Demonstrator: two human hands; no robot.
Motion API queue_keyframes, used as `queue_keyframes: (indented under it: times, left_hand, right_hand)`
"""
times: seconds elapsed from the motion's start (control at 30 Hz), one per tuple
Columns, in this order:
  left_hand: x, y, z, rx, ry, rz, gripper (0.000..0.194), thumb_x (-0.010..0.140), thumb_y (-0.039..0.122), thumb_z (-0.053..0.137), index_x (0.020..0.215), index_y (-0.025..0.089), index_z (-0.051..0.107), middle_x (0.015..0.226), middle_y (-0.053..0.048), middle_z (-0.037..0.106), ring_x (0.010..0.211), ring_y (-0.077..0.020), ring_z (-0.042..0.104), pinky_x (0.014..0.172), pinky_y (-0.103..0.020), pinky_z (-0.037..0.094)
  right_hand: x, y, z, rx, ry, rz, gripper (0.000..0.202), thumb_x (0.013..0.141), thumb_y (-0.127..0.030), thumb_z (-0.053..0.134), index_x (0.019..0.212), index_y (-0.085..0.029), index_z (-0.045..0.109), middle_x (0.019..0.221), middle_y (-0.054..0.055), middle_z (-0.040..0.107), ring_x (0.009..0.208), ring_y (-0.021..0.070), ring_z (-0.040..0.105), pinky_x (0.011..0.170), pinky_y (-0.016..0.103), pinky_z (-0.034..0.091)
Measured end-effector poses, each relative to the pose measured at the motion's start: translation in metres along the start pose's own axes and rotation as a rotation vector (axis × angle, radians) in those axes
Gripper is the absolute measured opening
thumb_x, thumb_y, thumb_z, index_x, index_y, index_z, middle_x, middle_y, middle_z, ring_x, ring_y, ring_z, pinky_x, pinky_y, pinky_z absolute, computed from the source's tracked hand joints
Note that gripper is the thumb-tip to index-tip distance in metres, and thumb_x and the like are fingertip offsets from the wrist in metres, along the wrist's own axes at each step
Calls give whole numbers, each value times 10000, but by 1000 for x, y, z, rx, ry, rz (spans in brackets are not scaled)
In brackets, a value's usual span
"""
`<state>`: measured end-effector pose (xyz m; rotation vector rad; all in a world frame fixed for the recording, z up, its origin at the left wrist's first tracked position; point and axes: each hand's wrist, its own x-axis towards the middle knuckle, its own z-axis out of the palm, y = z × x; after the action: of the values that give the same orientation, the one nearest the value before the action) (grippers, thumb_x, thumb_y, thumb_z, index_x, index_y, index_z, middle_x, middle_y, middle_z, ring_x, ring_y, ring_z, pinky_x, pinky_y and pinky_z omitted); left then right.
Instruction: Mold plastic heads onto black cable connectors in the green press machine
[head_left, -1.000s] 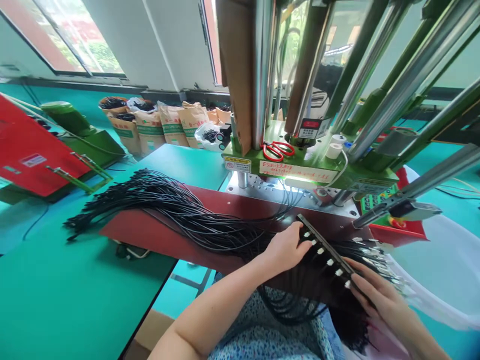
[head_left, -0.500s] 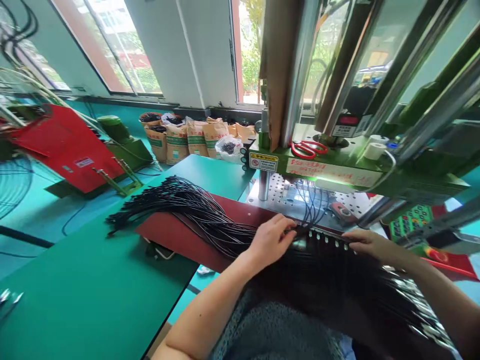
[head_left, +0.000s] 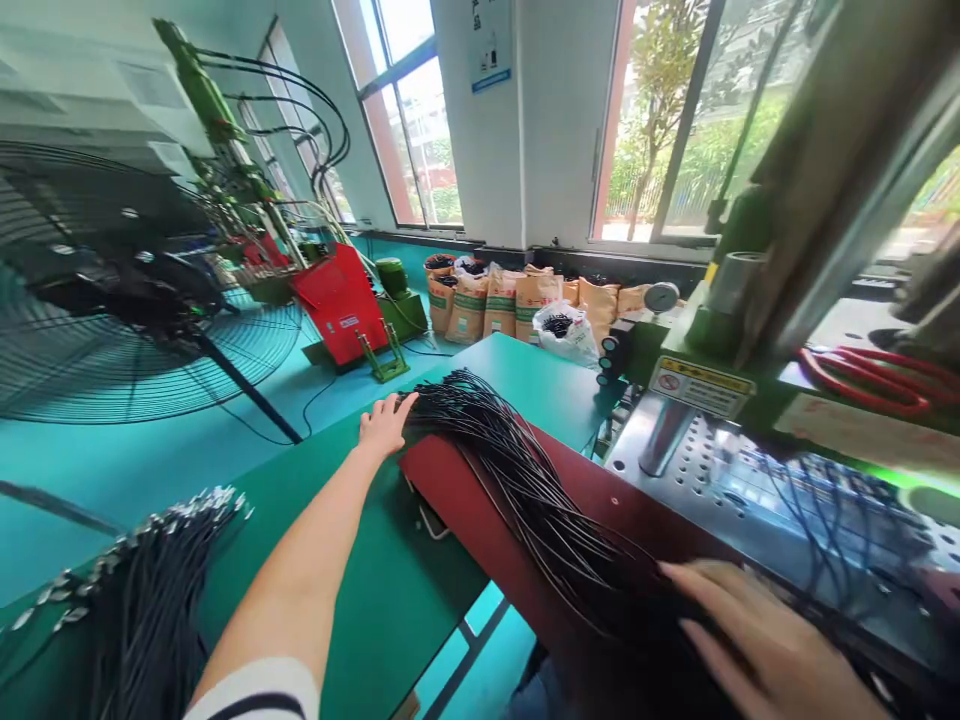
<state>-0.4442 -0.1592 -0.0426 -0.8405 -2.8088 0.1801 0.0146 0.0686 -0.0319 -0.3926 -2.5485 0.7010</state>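
A long bundle of black cables (head_left: 517, 470) lies across a dark red board (head_left: 450, 480), its far ends fanned out over the left edge. My left hand (head_left: 384, 428) reaches to those far ends, fingers apart and touching or just beside the outermost tips. Low on the right, my right hand (head_left: 765, 630) is over the near part of the bundle. Motion smears its fingers, and whether it grips any cable cannot be made out. Beyond it, several thin cables (head_left: 817, 520) hang at the perforated metal plate (head_left: 690, 450) of the green press (head_left: 757, 390).
Another cable bundle with shiny metal ends (head_left: 165, 570) lies on the green table (head_left: 360, 600) at left. A large fan (head_left: 150, 290) stands beyond. Red-handled scissors (head_left: 862, 375) rest on the press. Paper sacks (head_left: 502, 300) line the wall; a red machine (head_left: 341, 305) stands back left.
The view has swung left. My left hand has left the row of cable ends at the press and moved to the bundle's far end. My right hand has moved left over the bundle.
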Motion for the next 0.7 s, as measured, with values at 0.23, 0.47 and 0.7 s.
queue_keyframes:
  times: [0.23,0.47,0.7]
  left_hand:
    - [47,8,24,-51,82,285,878,666,230,635,1401,289,159,1429,-80,258,1278,-259,221,997,-400,232]
    - [116,47,19,-16,232,569,892,651,46,536,1399,328,142,1485,-52,144,1345,-262,112,1040,-478,94]
    - [162,72,20,17,-156,944,781,579,39,567,1271,345,376,1431,-6,316,1325,-261,198,1010,-465,178]
  right_hand:
    - [166,-73,123,-370,-305,73,1020,595,-423,715,1399,-40,218,1382,287,280,1254,392,295,982,504,291]
    - [189,-62,159,-319,-438,80,1044,580,-366,717,1414,-61,167,1401,254,262,1284,368,243,1017,460,260]
    - [187,-51,160,-244,-476,50,844,665,-145,539,1417,-64,165,1418,194,261,1297,287,252,1049,370,265]
